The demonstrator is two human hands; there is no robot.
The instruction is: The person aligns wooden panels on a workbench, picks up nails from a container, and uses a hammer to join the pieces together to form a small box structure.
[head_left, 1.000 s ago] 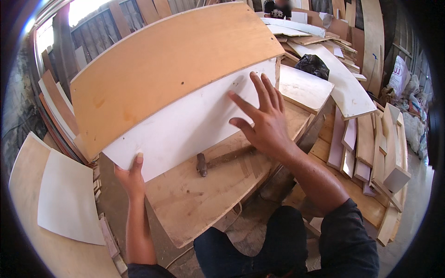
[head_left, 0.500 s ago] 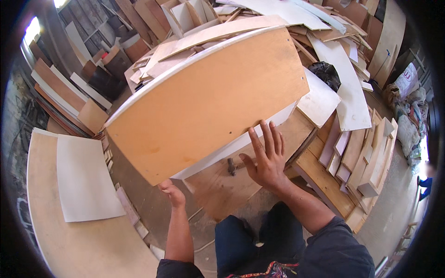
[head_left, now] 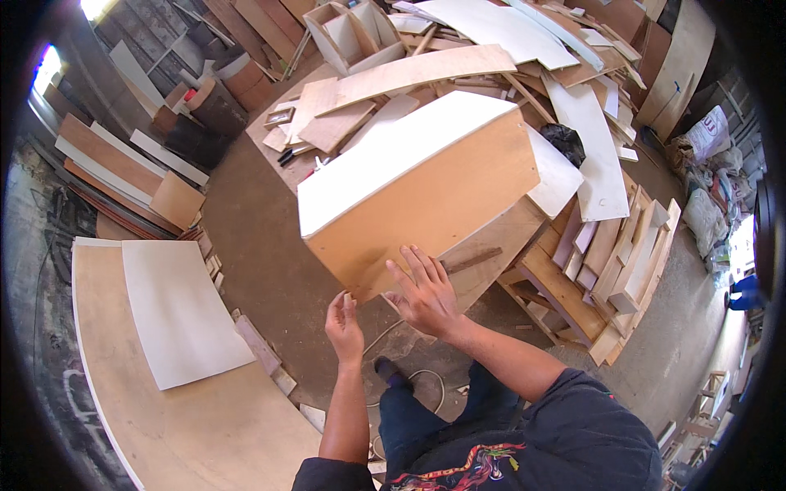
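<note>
In front of me is a long wooden box (head_left: 434, 209) with a tan face toward me and a white panel (head_left: 393, 168) on top. It is tilted over a wooden worktable. At the box's lower near-left corner, my left hand (head_left: 345, 327) pinches the edge between thumb and fingers. My right hand (head_left: 427, 295) rests against the lower part of the tan face, fingers stretched out and touching it. A thin brown wooden piece (head_left: 473, 260) lies on the table just right of my right fingers. The box's underside is hidden.
Offcuts and panels (head_left: 352, 119) pile up behind the box, with a black plastic bag (head_left: 563, 143) at their right. A stack of boards (head_left: 606, 270) stands to the right. At left lies a big panel with a white sheet (head_left: 188, 311) on it. A cable (head_left: 430, 378) loops by my feet.
The box has tipped and dropped so its white top shows, its left end shifting right. My right hand has moved left onto the tan face; my left hand has moved right with the corner.
</note>
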